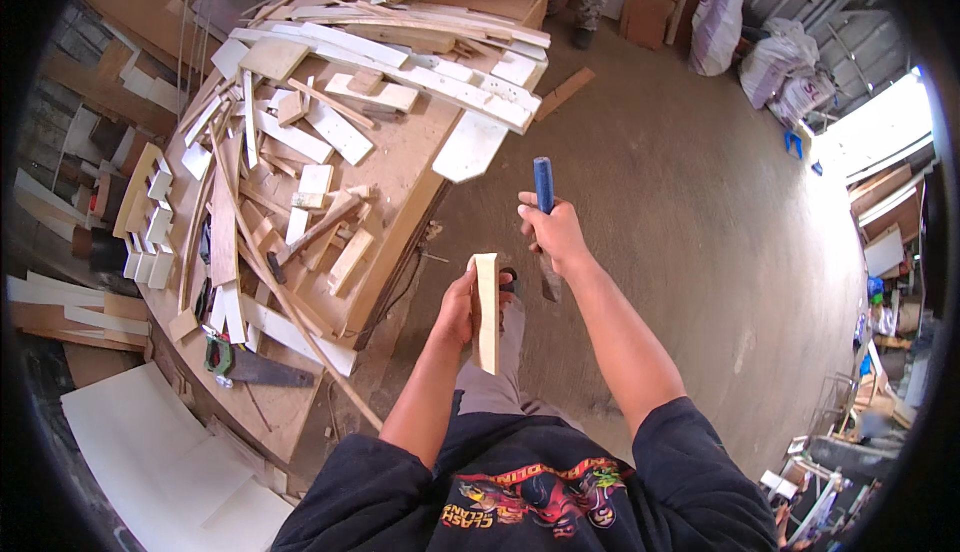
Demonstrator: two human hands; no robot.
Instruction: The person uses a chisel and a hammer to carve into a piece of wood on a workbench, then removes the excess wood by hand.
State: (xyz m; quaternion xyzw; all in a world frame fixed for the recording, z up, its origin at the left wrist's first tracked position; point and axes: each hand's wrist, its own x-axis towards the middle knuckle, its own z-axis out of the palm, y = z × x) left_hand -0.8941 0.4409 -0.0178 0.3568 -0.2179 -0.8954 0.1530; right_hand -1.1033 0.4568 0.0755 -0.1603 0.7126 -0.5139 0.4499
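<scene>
My left hand (460, 302) grips an upright pale wooden strip (486, 312) in front of my body, low in the middle of the view. To its right my right hand (555, 227) is closed on a blue-handled bladed tool (543, 180), held with the handle up and the flat metal blade pointing down. The blade is apart from the strip.
A workbench (415, 222) at left carries piled offcuts (340, 132) and a green-handled saw (260, 370). Concrete floor (700, 252) spreads to my right. White sacks (715, 27) stand at back right. Another person's legs (590, 2) show beyond the bench. White panels (130, 432) lie lower left.
</scene>
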